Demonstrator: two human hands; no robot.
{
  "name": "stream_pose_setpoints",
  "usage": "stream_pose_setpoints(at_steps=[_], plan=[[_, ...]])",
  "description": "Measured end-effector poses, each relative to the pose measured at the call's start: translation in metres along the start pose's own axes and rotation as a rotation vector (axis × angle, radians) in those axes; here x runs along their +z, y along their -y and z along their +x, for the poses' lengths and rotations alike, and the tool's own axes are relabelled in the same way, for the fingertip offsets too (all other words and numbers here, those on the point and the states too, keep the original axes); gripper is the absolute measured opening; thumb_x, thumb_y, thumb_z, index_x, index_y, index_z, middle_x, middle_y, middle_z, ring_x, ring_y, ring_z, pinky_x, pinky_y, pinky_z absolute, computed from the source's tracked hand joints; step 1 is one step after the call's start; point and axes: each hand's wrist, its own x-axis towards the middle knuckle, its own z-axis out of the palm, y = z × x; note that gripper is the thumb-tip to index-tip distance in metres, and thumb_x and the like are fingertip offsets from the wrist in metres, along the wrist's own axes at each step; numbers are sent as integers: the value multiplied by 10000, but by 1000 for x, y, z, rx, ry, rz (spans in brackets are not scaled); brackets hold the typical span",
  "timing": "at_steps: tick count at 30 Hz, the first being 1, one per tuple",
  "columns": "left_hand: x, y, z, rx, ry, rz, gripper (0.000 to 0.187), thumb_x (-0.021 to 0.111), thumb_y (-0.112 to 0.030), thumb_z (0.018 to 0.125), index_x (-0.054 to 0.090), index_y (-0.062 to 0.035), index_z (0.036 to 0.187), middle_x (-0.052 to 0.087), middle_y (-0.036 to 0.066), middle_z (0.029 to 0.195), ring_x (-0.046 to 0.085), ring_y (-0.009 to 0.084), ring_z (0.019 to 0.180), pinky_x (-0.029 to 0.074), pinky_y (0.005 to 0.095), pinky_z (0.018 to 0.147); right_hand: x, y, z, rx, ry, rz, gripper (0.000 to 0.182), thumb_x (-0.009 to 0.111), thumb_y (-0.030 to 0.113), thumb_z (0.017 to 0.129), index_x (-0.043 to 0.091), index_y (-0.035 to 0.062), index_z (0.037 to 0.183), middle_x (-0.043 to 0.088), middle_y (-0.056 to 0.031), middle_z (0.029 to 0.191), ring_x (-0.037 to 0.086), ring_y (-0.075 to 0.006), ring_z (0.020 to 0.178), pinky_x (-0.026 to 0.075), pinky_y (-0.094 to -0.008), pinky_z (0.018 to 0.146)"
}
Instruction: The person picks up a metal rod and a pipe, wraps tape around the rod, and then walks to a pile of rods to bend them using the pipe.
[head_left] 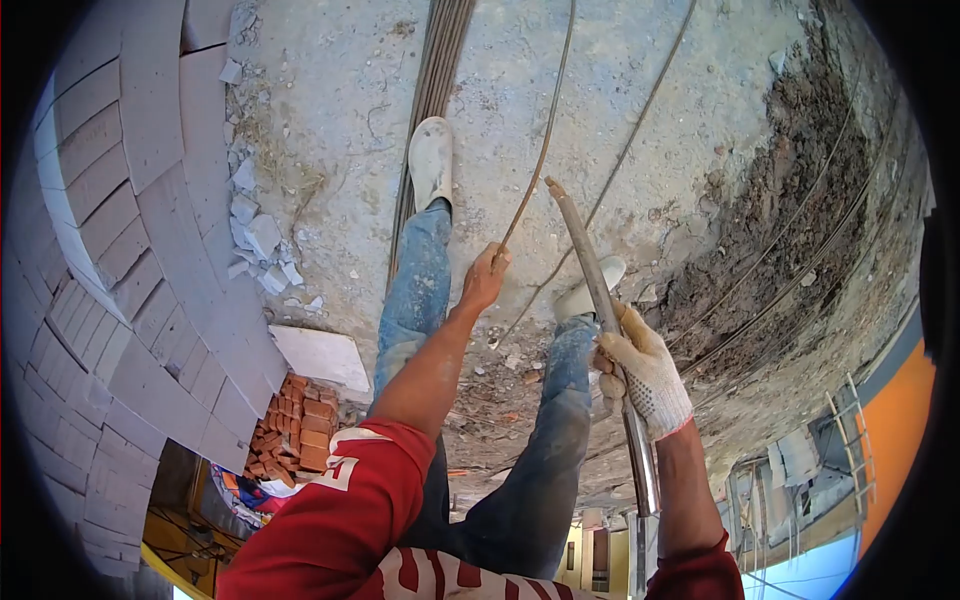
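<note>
My left hand is bare and closed around a thin rusty rod that runs up past the top of the view. In my right hand, which wears a white dotted glove, is a long metal bar. Its brown, slightly bent tip points up and left, close to the rod but apart from it. The bar's lower end is shiny, beside my right forearm. Another thin rod lies on the ground, passing behind the bar.
A bundle of rods lies beneath my left shoe. Stacked grey blocks, broken rubble, a white board and red bricks are at the left. Dark loose soil and more rods lie at the right.
</note>
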Motion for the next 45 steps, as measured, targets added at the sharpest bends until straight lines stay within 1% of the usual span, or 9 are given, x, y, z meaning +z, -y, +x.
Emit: stream_pose_setpoints(at_steps=[3, 8, 10, 18, 24, 28, 34, 40, 45], plan=[[-18, -7, 19, 17, -105, 244, 316, 497, -342, 1020, 622, -54, 1049, 643, 195, 840, 625, 389, 803, 483, 460, 745, 15, 23, 13, 30, -4, -52, 523, 548, 91, 992, 377, 18, 1481, 504, -26, 723, 442, -68, 548, 371, -216, 444], [-37, -4, 44, 16, -101, 275, 322, 508, -344, 1016, 633, -49, 975, 627, 185, 778, 616, 396, 764, 463, 477, 711, 29, 47, 30, 70, -21, -24, 476, 552, 88, 990, 410, 51, 1443, 508, -49, 721, 431, -73, 495, 378, -213, 392], [-38, -1, 44, 24, -90, 272, 328, 512, -344, 1014, 633, -45, 953, 622, 182, 763, 611, 400, 753, 457, 484, 703, 30, 67, 26, 117, 12, 37, 467, 570, 56, 986, 435, 16, 1431, 512, -26, 813, 487, -72, 678, 374, -209, 450], [-37, 2, 45, 1, -97, 243, 227, 554, -245, 997, 642, -37, 977, 641, 227, 808, 618, 437, 778, 467, 498, 700, 37, 116, 44, 141, 32, 23, 396, 557, 86, 990, 465, -3, 1364, 539, -69, 749, 445, -75, 502, 363, -201, 397], [-26, -2, 48, 24, 23, 264, 208, 571, -220, 986, 656, -31, 1008, 664, 250, 861, 635, 460, 834, 477, 510, 721, 85, 64, 15, 122, -86, -98, 357, 582, 78, 963, 443, 8, 1284, 555, -73, 796, 539, -115, 487, 474, -265, 380], [-13, 0, 48, 51, 3, 235, 217, 566, -217, 989, 663, -28, 1036, 672, 266, 893, 641, 470, 869, 484, 524, 738, 102, 56, -14, 91, -183, -10, 454, 576, 79, 980, 401, 65, 1399, 528, -66, 789, 564, -116, 491, 505, -282, 380], [-25, -7, 42, 61, -17, 354, 279, 558, -239, 999, 668, -31, 1149, 684, 274, 957, 645, 477, 911, 506, 531, 783, 70, 86, -45, 279, -186, 276, 432, 583, 90, 991, 463, 166, 1399, 491, -59, 744, 412, -96, 463, 329, -243, 359], [-36, -8, 45, 52, 18, 369, 301, 553, -253, 1003, 671, -25, 1161, 682, 280, 993, 646, 480, 919, 506, 530, 797, 61, 81, -34, 195, -218, 33, 451, 583, 69, 985, 446, 138, 1409, 479, -57, 693, 399, -85, 457, 311, -236, 363], [-34, 2, 49, 17, 42, 359, 249, 510, -234, 1011, 655, -48, 1091, 677, 270, 976, 637, 474, 937, 498, 539, 788, 79, 50, -27, 139, -159, -97, 456, 564, 14, 960, 442, 41, 1399, 494, -18, 784, 461, -67, 646, 394, -222, 493]])
